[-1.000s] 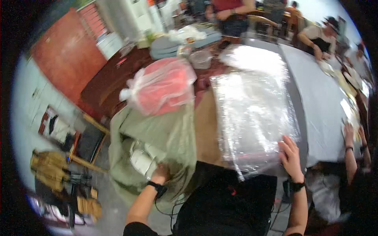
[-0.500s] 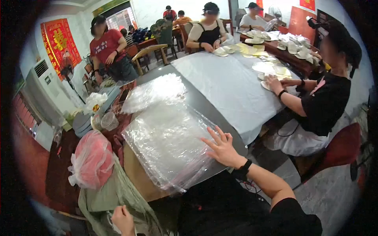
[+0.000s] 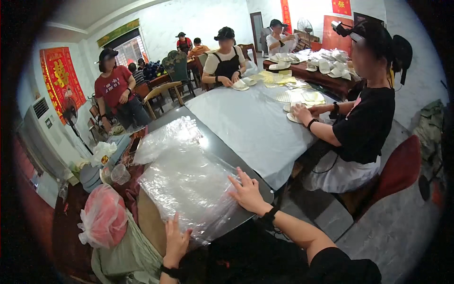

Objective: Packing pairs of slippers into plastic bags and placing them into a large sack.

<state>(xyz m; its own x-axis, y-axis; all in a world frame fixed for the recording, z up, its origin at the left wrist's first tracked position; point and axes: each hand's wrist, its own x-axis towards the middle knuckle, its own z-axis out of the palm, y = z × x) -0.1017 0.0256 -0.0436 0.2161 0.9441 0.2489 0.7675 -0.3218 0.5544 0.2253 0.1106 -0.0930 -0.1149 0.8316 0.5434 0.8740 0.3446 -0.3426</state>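
Observation:
A stack of clear plastic bags [image 3: 189, 184] lies in front of me on the dark tabletop [image 3: 215, 146]. At the right edge of the stack rests my right hand [image 3: 249, 191], its fingers spread. My left hand [image 3: 177, 240] is at the near left edge of the stack, thumb and fingers apart, holding nothing. Another pile of clear plastic bags [image 3: 163, 139] lies just beyond, partly overlapped by the near stack.
A pink bundle in a clear bag [image 3: 105, 215] sits on a green sack [image 3: 125, 253] to my left. A pale sheet [image 3: 257, 128] covers the table's far side, where co-workers handle slippers [image 3: 243, 84]. A red chair [image 3: 395, 177] stands at right.
My left hand has come up from the lower left to the near edge of the bags. My right hand has stayed by their right edge. The view has shifted slightly.

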